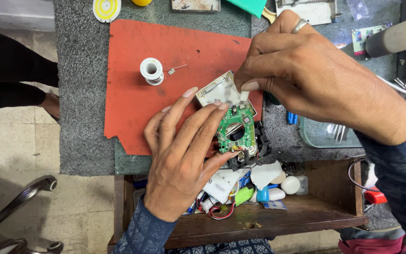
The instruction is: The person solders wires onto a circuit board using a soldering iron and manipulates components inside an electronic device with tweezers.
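The left hand (179, 157) lies flat on the red mat (137, 94), at the mat's lower right corner. Its fingers (203, 127) are stretched out long and close side by side, not curled. The fingertips press on the left edge of a small green board (237, 131), and the thumb touches the board's bottom edge, so the hand holds the board steady from two sides.

The green board sits at the right edge of the red mat, on top of a black plastic frame (259, 146). Just above the board, still on the mat, lies a small silver box (219, 89), tilted.

The right hand (316, 80) hangs over the right edge of the red mat. Its thumb and first finger are pinched tight on a small white piece (244, 95). The piece points down and its tip is right at the top of the green board. The other fingers are curled in. One finger wears a ring (300, 25).

Near the middle of the red mat stands a white spool (152, 71) of wire, well apart from both hands. Below the mat, an open wooden drawer (306, 211) is full of small parts.
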